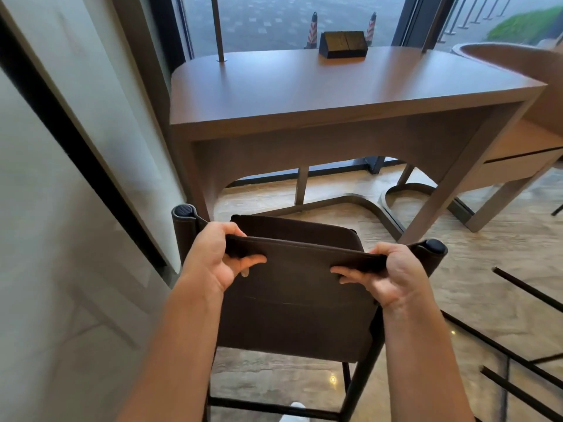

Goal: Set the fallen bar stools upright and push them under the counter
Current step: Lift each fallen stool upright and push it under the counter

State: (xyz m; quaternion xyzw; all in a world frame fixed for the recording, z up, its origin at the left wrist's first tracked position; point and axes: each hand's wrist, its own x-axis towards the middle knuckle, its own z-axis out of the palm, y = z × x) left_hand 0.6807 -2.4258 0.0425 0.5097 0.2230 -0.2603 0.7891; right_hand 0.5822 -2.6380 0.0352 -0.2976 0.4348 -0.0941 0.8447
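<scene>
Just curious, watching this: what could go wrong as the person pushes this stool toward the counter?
1. The stool's legs could catch on the curved metal base on the floor under the counter.
2. The stool stands close to the counter's left panel and the wall, so its corner post might knock them.
3. Black bars lie on the floor at right, probably another stool; stepping sideways, the person might trip.

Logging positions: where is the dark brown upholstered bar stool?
Bar stool: head view, lower centre, before the wooden counter; left hand and right hand grip its backrest.
</scene>
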